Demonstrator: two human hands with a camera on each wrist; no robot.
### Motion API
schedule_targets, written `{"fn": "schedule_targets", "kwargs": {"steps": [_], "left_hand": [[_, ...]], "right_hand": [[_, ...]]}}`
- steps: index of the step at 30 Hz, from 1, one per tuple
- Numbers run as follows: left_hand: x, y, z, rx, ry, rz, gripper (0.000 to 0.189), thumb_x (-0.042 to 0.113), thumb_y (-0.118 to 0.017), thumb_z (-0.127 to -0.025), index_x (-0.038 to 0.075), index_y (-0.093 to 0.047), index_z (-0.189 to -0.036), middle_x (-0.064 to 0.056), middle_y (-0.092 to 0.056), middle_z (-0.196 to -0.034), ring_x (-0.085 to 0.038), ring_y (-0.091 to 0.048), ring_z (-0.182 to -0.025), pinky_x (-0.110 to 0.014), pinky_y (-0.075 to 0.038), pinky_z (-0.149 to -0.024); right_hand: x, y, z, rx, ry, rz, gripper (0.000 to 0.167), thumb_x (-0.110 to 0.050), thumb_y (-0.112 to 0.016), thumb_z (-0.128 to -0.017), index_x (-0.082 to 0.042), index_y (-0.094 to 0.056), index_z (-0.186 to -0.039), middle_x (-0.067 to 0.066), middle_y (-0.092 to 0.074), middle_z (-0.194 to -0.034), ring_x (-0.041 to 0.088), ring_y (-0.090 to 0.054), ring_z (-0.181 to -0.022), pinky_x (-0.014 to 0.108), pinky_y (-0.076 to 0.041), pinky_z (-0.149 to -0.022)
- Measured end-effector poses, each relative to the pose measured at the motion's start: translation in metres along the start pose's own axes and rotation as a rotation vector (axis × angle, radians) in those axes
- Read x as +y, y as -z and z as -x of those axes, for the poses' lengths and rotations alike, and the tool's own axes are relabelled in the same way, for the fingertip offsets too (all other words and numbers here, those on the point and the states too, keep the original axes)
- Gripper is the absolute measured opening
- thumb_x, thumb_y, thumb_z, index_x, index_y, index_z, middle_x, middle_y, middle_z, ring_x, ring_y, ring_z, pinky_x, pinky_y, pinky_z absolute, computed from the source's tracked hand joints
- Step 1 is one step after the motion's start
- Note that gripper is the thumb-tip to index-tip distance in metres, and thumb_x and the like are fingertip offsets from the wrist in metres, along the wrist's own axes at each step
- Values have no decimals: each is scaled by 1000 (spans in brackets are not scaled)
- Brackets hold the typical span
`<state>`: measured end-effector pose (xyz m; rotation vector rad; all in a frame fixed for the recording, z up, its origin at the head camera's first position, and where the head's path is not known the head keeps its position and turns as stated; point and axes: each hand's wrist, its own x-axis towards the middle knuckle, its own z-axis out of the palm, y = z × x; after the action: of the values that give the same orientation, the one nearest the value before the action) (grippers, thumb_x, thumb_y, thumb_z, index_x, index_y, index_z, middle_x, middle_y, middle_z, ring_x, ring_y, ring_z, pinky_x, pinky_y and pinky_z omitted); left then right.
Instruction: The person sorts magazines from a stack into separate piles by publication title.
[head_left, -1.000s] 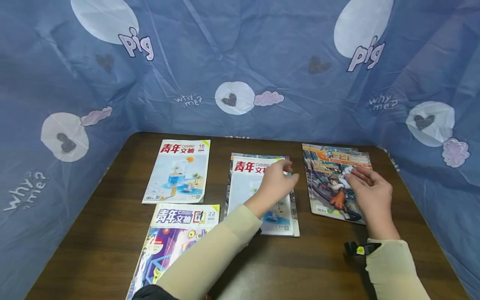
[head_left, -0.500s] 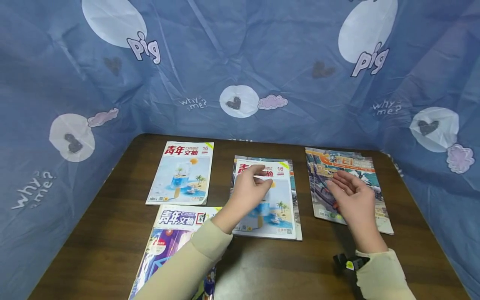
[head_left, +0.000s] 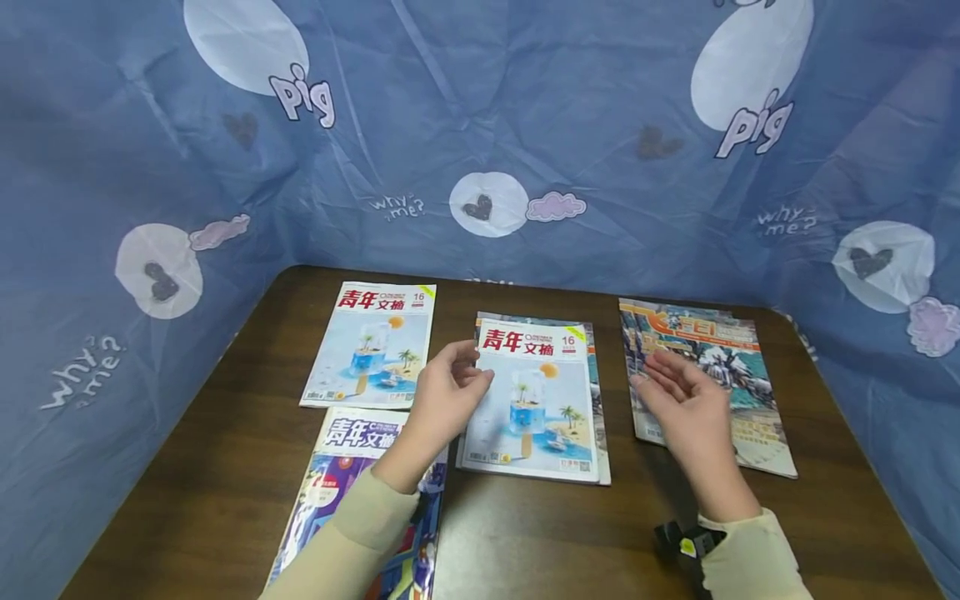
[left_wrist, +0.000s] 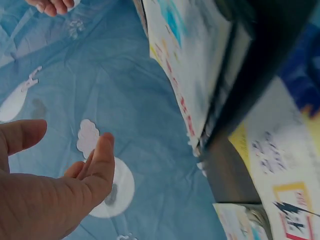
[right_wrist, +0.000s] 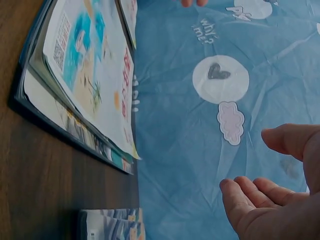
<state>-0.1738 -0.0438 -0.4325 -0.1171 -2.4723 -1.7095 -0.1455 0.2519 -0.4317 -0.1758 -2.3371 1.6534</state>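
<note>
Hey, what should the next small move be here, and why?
Probably bring the left hand to the top middle magazine and pinch its edge: its cover matches the back-left magazine, a differently coloured magazine peeks out beneath it, and the left hand is near with nothing in its grip.

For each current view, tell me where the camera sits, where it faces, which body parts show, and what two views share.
Head: on the head, facing forward and down at the table, magazines and blue cloth; left hand, right hand and sleeves show.
Left wrist: on that wrist, facing past the left hand to the cloth; right fingertips show top left.
Right wrist: on that wrist, facing past the right hand to the cloth; left fingertips show at top.
Shared: head and right wrist both show the middle magazine stack.
</note>
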Motion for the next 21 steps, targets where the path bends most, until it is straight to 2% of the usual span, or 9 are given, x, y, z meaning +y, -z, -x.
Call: {"fn": "schedule_targets", "kwargs": {"steps": [6,21], "left_hand": [[-6,9,8,24,31,21,46,4,-73,-91,-7,-58,-132,-17,-66,-122,-25,-68,-99,-36,-57,-85],[-12,11,10,-5,99,-4,44,7,-72,-93,-4,-58,-133,-22,-63,-128,-27,-68,-99,-37,-59,-80]], "right_hand": [[1,-7,4,-26,-12,-26,55,-20,-78,-93,0,-58,-140,17,-63,-132,29,-62,-121,18,-51,-89],[6,-13,11,-65,-47,-38,57,-16,-80,-91,2,-57,-140,19,-62,-132,29,-61,-120,16,-49,-90]]}}
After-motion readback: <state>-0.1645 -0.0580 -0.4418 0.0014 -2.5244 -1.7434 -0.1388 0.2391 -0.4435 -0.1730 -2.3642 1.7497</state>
